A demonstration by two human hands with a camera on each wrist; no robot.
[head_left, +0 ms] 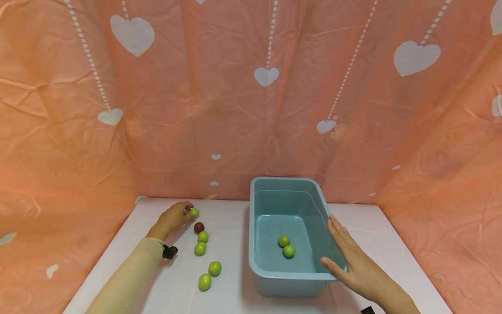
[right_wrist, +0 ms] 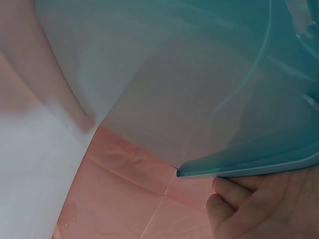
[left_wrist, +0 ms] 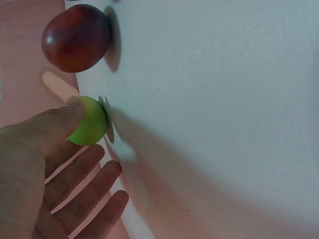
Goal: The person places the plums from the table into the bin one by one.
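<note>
My left hand point(head_left: 174, 219) reaches to the far left of the table. It pinches a small round green fruit point(left_wrist: 91, 122) there, thumb on its near side; the other fingers spread below. A dark red, plum-like fruit point(head_left: 199, 227) lies beside it. Several more green fruits point(head_left: 202, 237) form a loose row toward me on the white cloth. A blue-grey plastic bin point(head_left: 292, 275) stands right of them, with two green fruits point(head_left: 286, 246) on its floor. At the bin's right rim rests my right hand point(head_left: 358, 264), fingers extended along the outer side and thumb over the near corner.
White cloth covers the table point(head_left: 231, 226). An orange-pink curtain point(head_left: 219, 109) with white hearts hangs close behind the table and along both sides. The bin's high walls point(head_left: 252, 226) stand between the row of fruits and my right hand.
</note>
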